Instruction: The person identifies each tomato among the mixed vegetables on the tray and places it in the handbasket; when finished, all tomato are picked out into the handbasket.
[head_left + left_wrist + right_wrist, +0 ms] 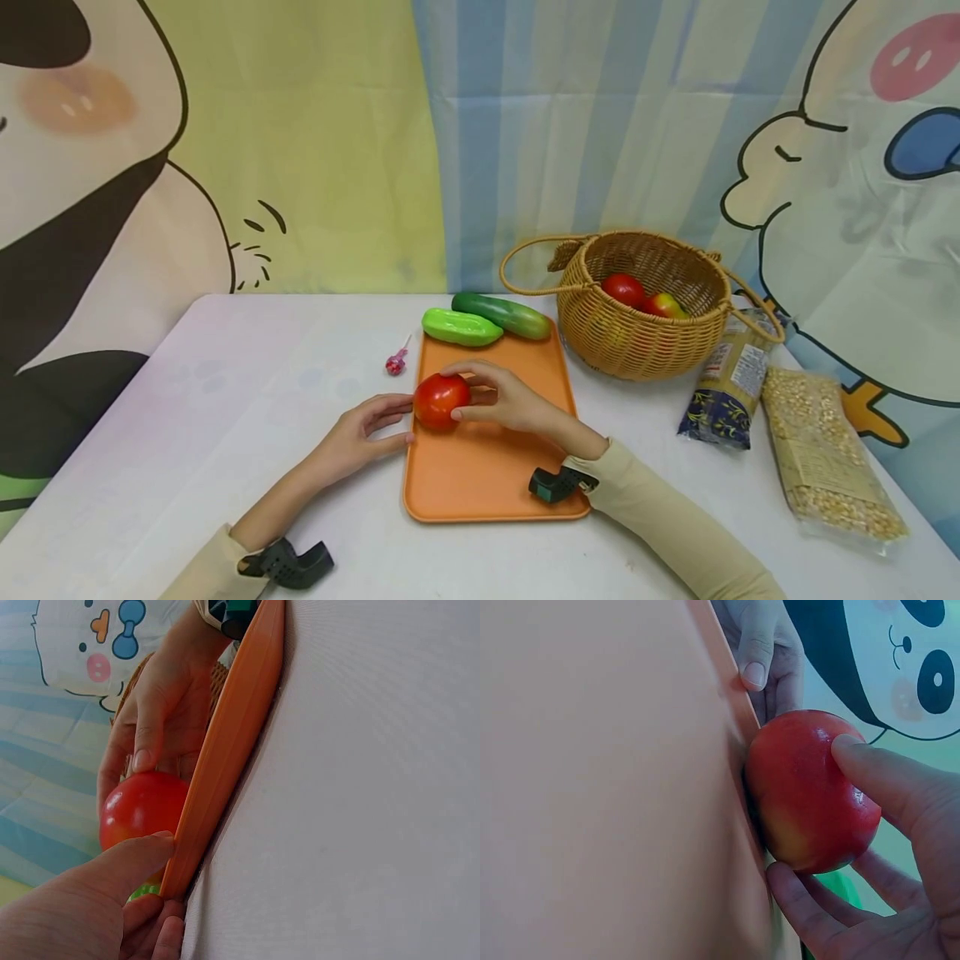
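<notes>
On the left part of the orange tray [495,475] sits a glossy red apple [438,403], with a yellowish patch visible in the right wrist view. My right hand [510,400] holds this apple [814,791] from its right side, thumb and fingers spread around it. My left hand [356,437] is at the tray's left edge beside the apple, fingers relaxed. In the left wrist view its thumb [142,855] touches the tray rim [225,750]. At the tray's far end lie a light green, bumpy vegetable [461,327] and a dark green cucumber [501,315].
A wicker basket [637,346] with red fruit [624,289] inside stands at the back right. Right of the tray lie a blue-and-tan packet [727,387] and a clear bag of pale kernels [832,454]. A wrapped lollipop [395,364] lies left of the tray.
</notes>
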### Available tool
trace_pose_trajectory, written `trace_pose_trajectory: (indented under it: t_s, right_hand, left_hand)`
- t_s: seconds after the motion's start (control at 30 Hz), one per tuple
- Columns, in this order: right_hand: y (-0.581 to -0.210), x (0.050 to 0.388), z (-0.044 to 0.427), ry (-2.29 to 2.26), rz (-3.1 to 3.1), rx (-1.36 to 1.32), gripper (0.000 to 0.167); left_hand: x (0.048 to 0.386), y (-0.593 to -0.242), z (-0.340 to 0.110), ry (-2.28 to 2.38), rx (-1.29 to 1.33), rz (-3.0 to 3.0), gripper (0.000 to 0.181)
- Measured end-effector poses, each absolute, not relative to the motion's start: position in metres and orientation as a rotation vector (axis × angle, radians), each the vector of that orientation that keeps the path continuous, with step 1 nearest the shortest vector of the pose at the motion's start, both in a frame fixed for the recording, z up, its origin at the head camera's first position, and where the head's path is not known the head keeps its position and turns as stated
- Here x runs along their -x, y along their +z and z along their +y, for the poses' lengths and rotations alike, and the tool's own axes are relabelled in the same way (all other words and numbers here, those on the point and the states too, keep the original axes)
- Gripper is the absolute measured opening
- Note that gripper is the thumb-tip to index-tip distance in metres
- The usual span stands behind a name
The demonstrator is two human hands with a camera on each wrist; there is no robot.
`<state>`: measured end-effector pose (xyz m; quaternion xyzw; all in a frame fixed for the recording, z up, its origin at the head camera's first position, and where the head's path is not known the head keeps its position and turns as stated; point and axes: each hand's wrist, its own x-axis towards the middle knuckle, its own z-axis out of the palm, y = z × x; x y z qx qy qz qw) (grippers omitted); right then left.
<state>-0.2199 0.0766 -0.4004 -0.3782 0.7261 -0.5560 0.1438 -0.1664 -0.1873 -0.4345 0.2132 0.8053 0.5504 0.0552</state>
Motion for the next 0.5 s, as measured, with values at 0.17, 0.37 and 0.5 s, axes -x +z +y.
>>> trace_pose_trajectory:
  t_s: [0.17,0.37,0.5]
  right_hand:
    - [-0.4003,0.2202,0.0785,-1.572,2.11,1.097,0.052]
    - [-0.3998,0.221,0.0807,-1.563,2.132,1.073,0.052]
    - [-0.3973,0.2211,0.0825,-1.584,2.137,1.039,0.052]
  left_hand:
    - [0.1657,-0.4343,-0.1869,1.687,-0.667,2.435,0.056]
    - [0.1657,-0.4344,-0.1872,1.687,-0.667,2.436,0.056]
    - [0.1656,-0.434,-0.1874,1.679,-0.653,2.437,0.056]
